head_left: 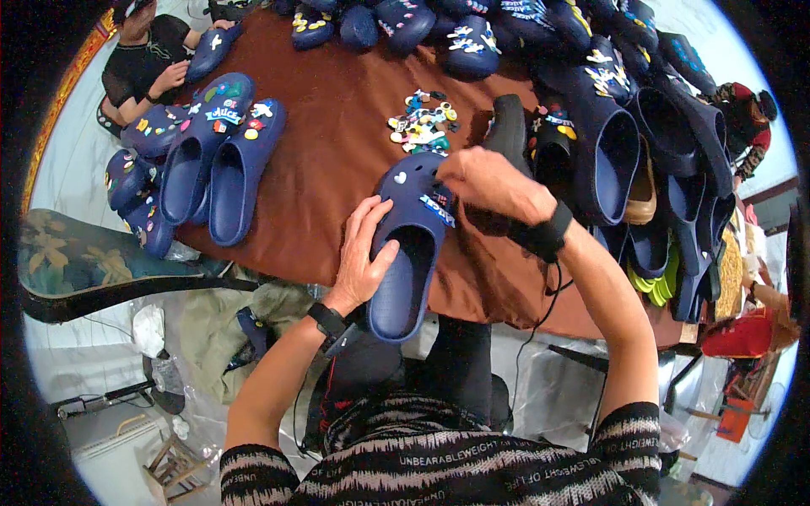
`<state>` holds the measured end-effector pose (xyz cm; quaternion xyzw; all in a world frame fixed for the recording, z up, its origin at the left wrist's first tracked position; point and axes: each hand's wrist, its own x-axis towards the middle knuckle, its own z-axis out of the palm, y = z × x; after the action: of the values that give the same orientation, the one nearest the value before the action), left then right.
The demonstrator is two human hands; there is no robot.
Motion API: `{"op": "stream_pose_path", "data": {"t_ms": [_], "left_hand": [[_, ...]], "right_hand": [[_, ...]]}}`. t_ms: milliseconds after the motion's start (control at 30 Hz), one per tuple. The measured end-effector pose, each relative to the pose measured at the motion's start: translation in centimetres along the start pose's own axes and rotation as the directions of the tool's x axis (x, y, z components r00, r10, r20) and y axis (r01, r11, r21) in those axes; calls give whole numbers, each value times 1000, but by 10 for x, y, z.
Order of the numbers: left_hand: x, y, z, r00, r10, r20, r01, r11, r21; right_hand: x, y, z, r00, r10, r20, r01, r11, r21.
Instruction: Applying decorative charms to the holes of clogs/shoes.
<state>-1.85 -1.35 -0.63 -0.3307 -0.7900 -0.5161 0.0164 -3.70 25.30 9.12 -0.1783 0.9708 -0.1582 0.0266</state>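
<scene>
A navy clog [411,249] is lying sole-down at the near edge of the brown table [337,160], heel overhanging toward the person, toe pointing away. It is being steadied from both sides. The left hand [364,253] is lying flat along the clog's left rim, fingers spread and pressing rather than wrapping — apparently to keep the shoe from sliding. The right hand [485,181] is bearing down on the upper right of the toe, fingers curled and pinched together over a small charm [439,207] with a white and blue face; whether the fingertips are closing on it or only pushing it cannot be told. One white charm [400,178] is already sitting on the toe.

Just beyond the toe, a loose heap of charms [422,122] is lying within easy reach (many colours, shapes too small to sort). Further out: decorated navy clogs [215,160] are resting at the left, and a dense pile of clogs [624,135] at the right. A second person [148,63] is handling a clog at the far-left corner.
</scene>
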Motion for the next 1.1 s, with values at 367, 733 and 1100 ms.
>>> {"op": "stream_pose_path", "data": {"t_ms": [367, 733, 1100], "left_hand": [[0, 1, 2, 999, -14, -29, 14, 1000, -27], [0, 2, -1, 999, -31, 9, 31, 999, -25], [4, 3, 5, 1000, -1, -8, 0, 999, -36]], "right_hand": [[91, 56, 41, 959, 272, -86, -281, 952, -120], [90, 59, 50, 956, 215, -202, -246, 958, -146], [71, 67, 30, 910, 121, -397, -37, 976, 212]]}}
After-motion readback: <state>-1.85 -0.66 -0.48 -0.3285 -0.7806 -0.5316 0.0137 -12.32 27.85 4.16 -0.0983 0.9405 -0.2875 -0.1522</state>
